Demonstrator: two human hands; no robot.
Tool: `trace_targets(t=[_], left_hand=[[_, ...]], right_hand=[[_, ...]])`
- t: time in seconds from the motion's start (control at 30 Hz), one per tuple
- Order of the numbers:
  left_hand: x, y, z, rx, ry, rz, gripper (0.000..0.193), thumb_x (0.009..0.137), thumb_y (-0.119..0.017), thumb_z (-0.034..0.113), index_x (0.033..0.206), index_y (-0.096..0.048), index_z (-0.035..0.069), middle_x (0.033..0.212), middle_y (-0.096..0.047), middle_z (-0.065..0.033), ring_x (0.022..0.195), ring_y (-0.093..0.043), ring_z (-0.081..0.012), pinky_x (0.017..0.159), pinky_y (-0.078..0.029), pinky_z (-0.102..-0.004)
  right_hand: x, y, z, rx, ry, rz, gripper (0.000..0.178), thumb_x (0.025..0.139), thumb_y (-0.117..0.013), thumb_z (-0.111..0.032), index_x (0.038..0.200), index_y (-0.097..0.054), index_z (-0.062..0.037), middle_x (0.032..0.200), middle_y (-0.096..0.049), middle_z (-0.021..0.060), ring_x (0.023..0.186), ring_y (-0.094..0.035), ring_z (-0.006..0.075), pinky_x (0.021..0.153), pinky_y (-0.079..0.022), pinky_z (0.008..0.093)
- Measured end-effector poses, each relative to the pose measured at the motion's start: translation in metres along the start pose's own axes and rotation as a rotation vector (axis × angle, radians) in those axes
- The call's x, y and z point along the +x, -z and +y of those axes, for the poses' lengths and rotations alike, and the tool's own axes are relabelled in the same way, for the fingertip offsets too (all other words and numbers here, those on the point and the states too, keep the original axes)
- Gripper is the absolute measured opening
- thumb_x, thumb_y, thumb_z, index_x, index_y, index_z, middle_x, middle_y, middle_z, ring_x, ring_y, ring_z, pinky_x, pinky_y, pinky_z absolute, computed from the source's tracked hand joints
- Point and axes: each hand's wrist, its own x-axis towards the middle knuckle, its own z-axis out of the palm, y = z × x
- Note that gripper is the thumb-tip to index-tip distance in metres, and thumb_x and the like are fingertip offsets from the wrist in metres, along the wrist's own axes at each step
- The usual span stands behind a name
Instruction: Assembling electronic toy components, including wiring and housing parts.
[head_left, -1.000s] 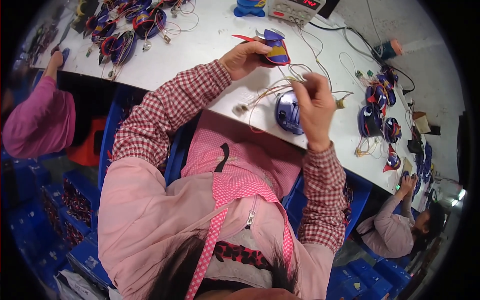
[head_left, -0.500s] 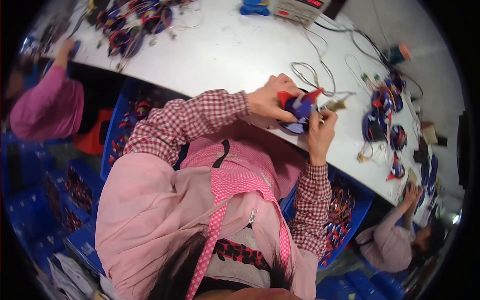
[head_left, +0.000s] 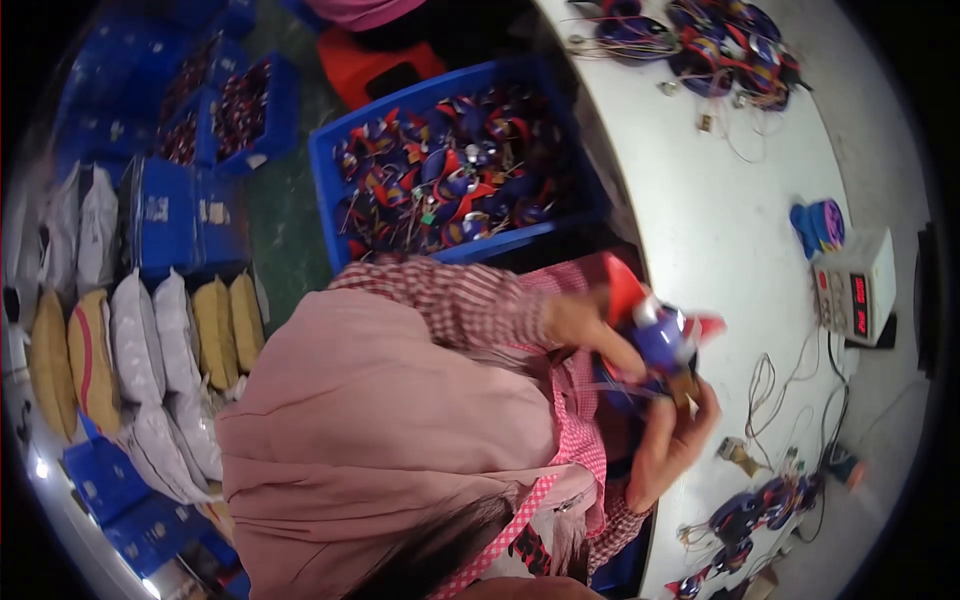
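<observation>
Both hands hold a shiny blue-purple plastic piece with red pointed horns [head_left: 660, 340], at the edge of the white table. My left hand [head_left: 592, 335] grips its left side, thumb lying along it and fingers blurred by motion. Closed on its lower side is my right hand [head_left: 675, 440], with the fingers bent up around a small brownish part. Thin wires seem to trail under the piece, but blur hides detail. Beside my left arm stands a blue crate [head_left: 465, 245] filled with similar blue, red and yellow pieces with wires [head_left: 440, 170].
The white table [head_left: 720, 270] bears wired pieces [head_left: 735, 50] at the far end and more [head_left: 760, 515] nearer. A power supply [head_left: 855, 290], a blue toy figure [head_left: 818, 225] and loose cables [head_left: 765, 390] lie along its far side. An orange-red stool [head_left: 375, 70] and stacked sacks [head_left: 145, 340] stand leftward.
My view has swung left, bringing the full crate and the sacks into sight. Both hands still hold the piece, which has moved from over the tabletop to its edge and turned.
</observation>
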Motion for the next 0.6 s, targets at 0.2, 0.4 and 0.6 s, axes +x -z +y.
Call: trace_targets(t=[0.2, 0.4, 0.6], left_hand=[[-0.158, 0.211, 0.023, 0.651, -0.320, 0.696, 0.038, 0.075, -0.066, 0.008, 0.112, -0.061, 0.002, 0.105, -0.065, -0.0080, 0.094, -0.062, -0.0178, 0.087, -0.048, -0.0323], [-0.262, 0.315, 0.055, 0.303, -0.050, 1.407, 0.042, 0.075, -0.071, 0.017, 0.109, -0.058, -0.002, 0.101, -0.065, -0.0094, 0.090, -0.063, -0.0183, 0.084, -0.049, -0.0339], [-0.242, 0.379, 0.011, 0.194, -0.048, 1.213, 0.049, 0.071, -0.073, 0.015, 0.115, -0.055, 0.005, 0.102, -0.063, -0.0085, 0.093, -0.061, -0.0243, 0.082, -0.050, -0.0411]], right_hand=[[0.023, -0.067, 0.012, -0.025, -0.025, -0.566, 0.036, 0.084, -0.065, -0.007, 0.117, -0.050, -0.0014, 0.096, -0.056, 0.0086, 0.081, -0.055, 0.0154, 0.074, -0.045, 0.0244], [0.023, -0.090, 0.029, -0.222, -0.095, -0.756, 0.025, 0.087, -0.062, -0.009, 0.109, -0.054, -0.0002, 0.091, -0.059, 0.0063, 0.082, -0.054, 0.0119, 0.072, -0.045, 0.0230], [0.010, -0.093, 0.050, -0.379, -0.069, -0.708, 0.030, 0.081, -0.069, -0.019, 0.100, -0.057, 0.0006, 0.084, -0.059, 0.0136, 0.074, -0.060, 0.0212, 0.064, -0.048, 0.0295]])
